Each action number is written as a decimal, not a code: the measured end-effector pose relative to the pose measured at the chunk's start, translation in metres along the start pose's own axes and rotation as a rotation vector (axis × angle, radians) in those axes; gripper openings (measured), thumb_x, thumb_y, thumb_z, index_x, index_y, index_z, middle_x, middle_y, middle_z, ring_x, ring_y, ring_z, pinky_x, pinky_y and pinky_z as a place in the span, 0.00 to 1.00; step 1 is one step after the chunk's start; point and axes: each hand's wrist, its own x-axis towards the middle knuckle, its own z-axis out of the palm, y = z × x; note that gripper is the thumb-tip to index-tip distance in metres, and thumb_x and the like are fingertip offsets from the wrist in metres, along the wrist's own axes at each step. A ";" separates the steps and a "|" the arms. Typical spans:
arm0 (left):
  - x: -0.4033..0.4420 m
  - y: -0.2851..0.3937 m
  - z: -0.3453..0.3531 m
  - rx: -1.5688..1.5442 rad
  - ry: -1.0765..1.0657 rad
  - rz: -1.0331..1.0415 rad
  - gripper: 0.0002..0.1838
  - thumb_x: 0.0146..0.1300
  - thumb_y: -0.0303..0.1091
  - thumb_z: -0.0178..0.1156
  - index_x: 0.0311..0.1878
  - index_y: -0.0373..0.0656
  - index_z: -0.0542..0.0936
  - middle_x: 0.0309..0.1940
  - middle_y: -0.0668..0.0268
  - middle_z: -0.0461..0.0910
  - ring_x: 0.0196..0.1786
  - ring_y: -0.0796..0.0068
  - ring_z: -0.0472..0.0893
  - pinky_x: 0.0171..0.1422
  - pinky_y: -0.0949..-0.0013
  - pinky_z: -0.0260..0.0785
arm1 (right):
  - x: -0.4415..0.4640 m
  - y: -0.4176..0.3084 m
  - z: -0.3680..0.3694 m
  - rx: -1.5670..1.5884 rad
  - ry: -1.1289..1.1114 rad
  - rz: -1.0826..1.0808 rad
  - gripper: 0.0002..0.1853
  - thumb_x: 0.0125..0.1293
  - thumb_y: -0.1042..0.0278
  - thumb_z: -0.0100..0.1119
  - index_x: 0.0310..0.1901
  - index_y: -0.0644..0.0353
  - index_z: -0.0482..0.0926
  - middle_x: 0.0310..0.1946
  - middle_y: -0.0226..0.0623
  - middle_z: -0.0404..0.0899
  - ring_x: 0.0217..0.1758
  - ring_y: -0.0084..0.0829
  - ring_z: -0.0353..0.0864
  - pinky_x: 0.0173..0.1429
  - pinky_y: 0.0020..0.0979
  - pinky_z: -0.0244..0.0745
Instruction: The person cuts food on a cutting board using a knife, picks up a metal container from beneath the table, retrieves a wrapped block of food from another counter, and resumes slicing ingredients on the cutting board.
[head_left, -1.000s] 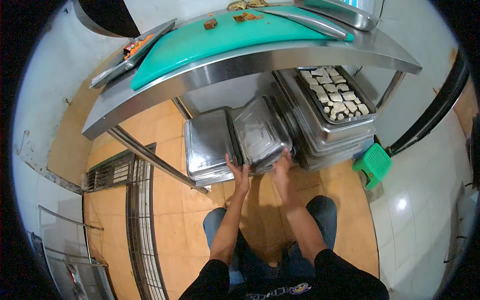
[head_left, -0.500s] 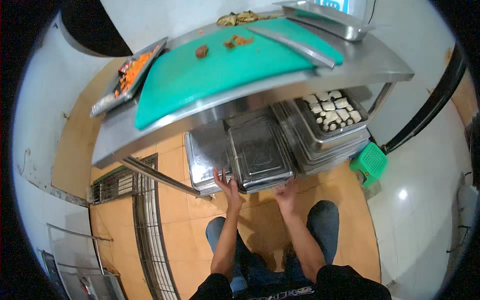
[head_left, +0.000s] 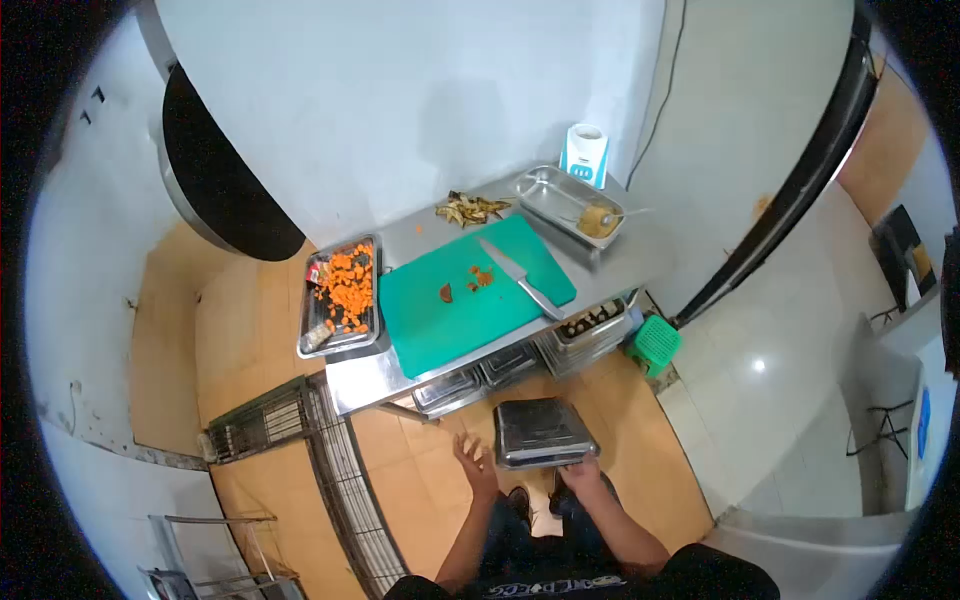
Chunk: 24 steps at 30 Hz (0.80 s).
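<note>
A rectangular metal tray is held above the floor in front of me, its underside seemingly facing up. My right hand grips its near right edge, with the thumb and fingers partly hidden. Just left of the tray, my left hand has its fingers spread and is apart from it. Beyond, under the steel table, more metal trays rest on the lower shelf. A further tray stack there carries pale pieces on top.
On the table lie a green cutting board, a knife, a tray of chopped carrots and a steel pan. Peelings sit at the back. A green plastic basket stands right; a floor grate runs left.
The metal tray has come out from the lower shelf toward me, held in my right hand. My left hand has come away from the trays. The view has risen and pulled back.
</note>
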 end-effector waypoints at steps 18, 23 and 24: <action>-0.073 0.080 -0.046 0.185 -0.446 0.068 0.39 0.72 0.25 0.59 0.81 0.47 0.52 0.64 0.55 0.75 0.50 0.66 0.83 0.47 0.67 0.78 | -0.155 0.005 -0.087 0.146 0.164 -0.223 0.23 0.83 0.45 0.40 0.66 0.51 0.72 0.66 0.37 0.75 0.71 0.43 0.73 0.76 0.59 0.66; -0.125 0.069 -0.066 0.152 -0.456 0.093 0.38 0.71 0.22 0.57 0.80 0.44 0.52 0.63 0.55 0.76 0.49 0.66 0.83 0.47 0.67 0.78 | -0.182 0.026 -0.124 0.071 0.065 -0.230 0.21 0.84 0.47 0.42 0.63 0.51 0.74 0.63 0.37 0.77 0.68 0.44 0.75 0.76 0.57 0.67; -0.139 0.070 -0.069 0.113 -0.448 0.098 0.38 0.71 0.22 0.56 0.80 0.43 0.52 0.63 0.54 0.75 0.49 0.66 0.84 0.47 0.68 0.78 | -0.190 0.027 -0.130 0.076 0.068 -0.235 0.21 0.84 0.47 0.42 0.63 0.51 0.74 0.63 0.37 0.77 0.68 0.44 0.75 0.76 0.57 0.67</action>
